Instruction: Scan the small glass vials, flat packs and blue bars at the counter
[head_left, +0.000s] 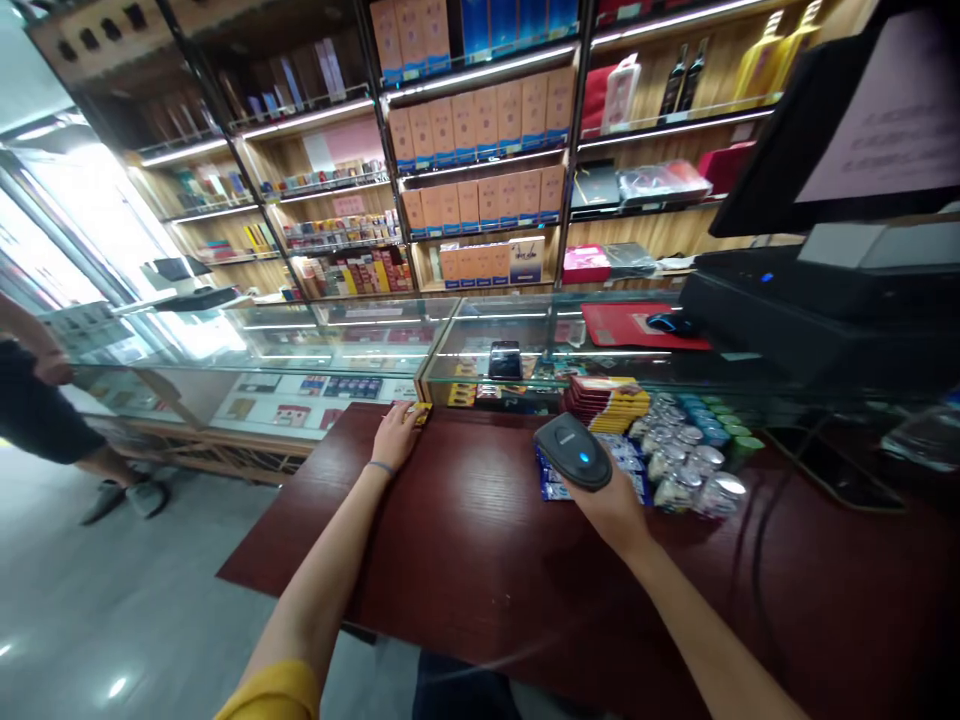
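My right hand (619, 510) is wrapped around a black barcode scanner (571, 450), whose blue light is lit. It is held over the dark red wooden desk (480, 530), above blue-and-white packets (555, 488) that it partly hides. At the desk's far left, my left hand (397, 435) has its fingers on a small yellow packet (423, 411), mostly covered by the hand. Beyond the scanner lies a stack of red-and-yellow packets (607, 405). Right of it stand several small clear jars with silver lids (686, 460).
A glass display counter (375, 335) runs behind the desk, with a phone (505, 360) on it. A monitor (847, 130) and a black machine (795, 310) stand at right, near a mouse (671, 323) on a red folder. A person (45, 390) stands at far left. Stocked shelves (480, 170) line the wall.
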